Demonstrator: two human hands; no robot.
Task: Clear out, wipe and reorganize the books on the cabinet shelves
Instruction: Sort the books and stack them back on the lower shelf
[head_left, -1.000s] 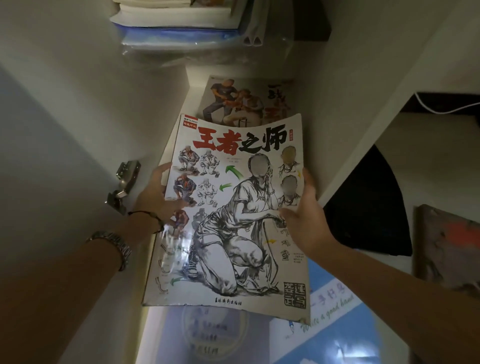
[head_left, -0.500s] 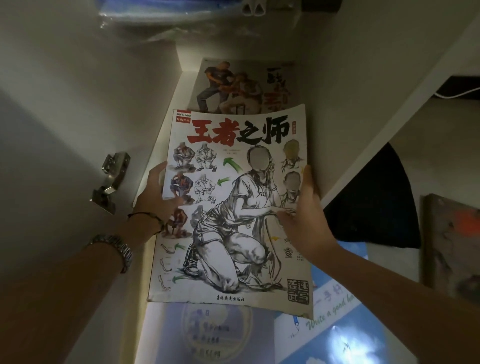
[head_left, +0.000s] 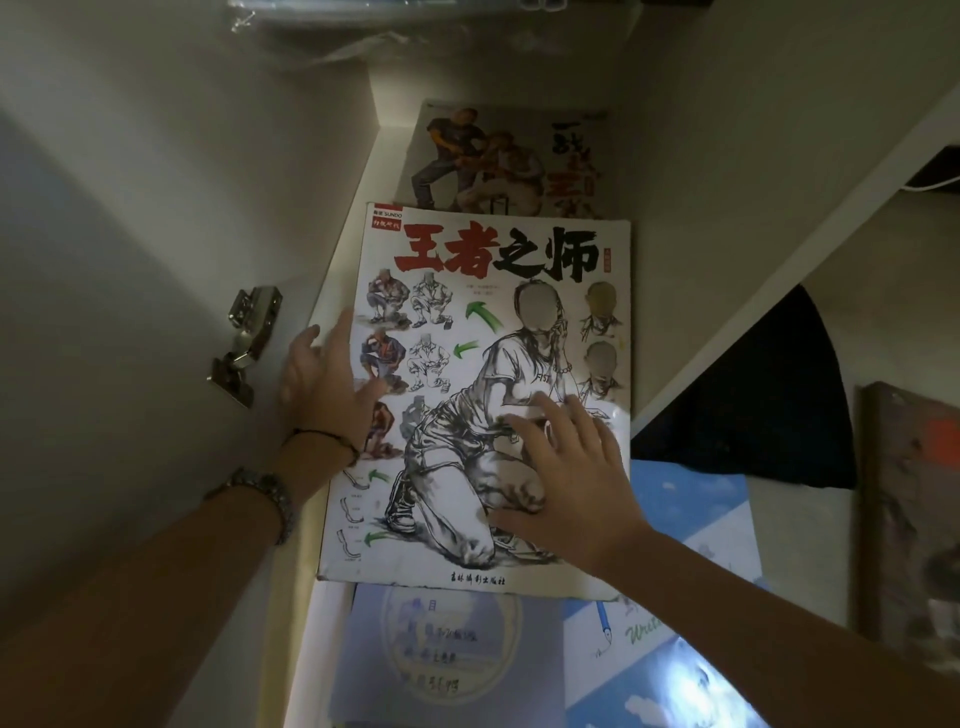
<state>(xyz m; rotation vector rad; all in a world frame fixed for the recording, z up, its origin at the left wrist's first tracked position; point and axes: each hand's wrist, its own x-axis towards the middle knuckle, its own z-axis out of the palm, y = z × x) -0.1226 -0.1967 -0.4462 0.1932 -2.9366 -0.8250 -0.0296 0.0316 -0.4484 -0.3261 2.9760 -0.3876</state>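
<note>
I see the sketch book (head_left: 483, 364) with a white cover, red and black brush title, grey-black figure drawings and green arrows. The book behind it (head_left: 511, 156) is grey-brown with red lettering. The booklets below (head_left: 452, 660) are pale blue; the cabinet wall (head_left: 182, 182) is off-white.

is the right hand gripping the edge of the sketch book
No, the right hand lies flat, fingers spread, on the sketch book cover.
</note>
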